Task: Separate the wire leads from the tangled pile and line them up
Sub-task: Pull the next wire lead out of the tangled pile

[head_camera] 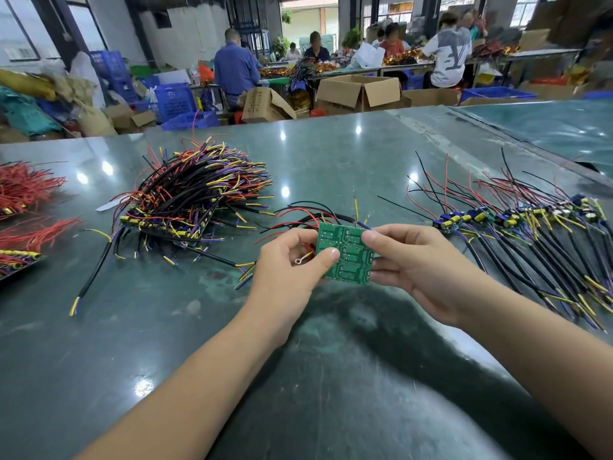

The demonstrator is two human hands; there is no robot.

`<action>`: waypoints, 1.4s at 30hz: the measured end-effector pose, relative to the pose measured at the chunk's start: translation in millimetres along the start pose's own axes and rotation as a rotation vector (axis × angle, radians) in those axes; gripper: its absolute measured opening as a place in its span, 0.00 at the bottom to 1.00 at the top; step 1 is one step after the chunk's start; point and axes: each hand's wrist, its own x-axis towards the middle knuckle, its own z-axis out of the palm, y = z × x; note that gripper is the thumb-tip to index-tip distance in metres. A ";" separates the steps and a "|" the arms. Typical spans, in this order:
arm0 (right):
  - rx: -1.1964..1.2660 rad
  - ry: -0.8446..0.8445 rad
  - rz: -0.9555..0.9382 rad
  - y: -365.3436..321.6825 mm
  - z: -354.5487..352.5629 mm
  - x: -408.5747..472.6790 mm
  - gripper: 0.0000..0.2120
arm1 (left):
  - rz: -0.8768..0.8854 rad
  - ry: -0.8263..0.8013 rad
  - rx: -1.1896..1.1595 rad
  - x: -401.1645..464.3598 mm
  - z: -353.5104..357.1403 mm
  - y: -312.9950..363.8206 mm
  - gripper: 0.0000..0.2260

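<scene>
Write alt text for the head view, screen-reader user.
Two bare hands, left hand and right hand, hold a green circuit board trailing red and black wires above a dark green table. A tangled pile of wire leads lies to the left; a lined-up row of leads lies to the right.

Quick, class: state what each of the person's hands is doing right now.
Left hand: closed, pinching the left edge of the green rectangular circuit board.
Right hand: closed, pinching the same board's right edge.
</scene>
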 end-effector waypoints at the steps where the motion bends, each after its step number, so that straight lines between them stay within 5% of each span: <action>1: -0.032 0.020 -0.012 0.8 0.8 0.5 0.07 | -0.002 0.002 0.003 0.4 -0.5 -0.4 0.08; 19: -0.016 -0.015 -0.056 -4.3 3.3 -5.9 0.06 | -0.048 -0.125 -0.036 -0.8 -10.4 5.5 0.08; 27: -0.050 -0.003 -0.020 -2.1 4.0 -4.3 0.10 | -0.163 -0.095 -0.125 2.2 -14.1 8.7 0.11; 33: -0.044 0.016 -0.022 0.3 5.6 -1.8 0.02 | -0.210 -0.086 -0.103 2.1 -14.0 8.1 0.10; 42: -0.107 0.116 -0.105 -1.7 12.9 0.3 0.05 | -0.080 0.051 0.003 4.0 -3.8 11.3 0.12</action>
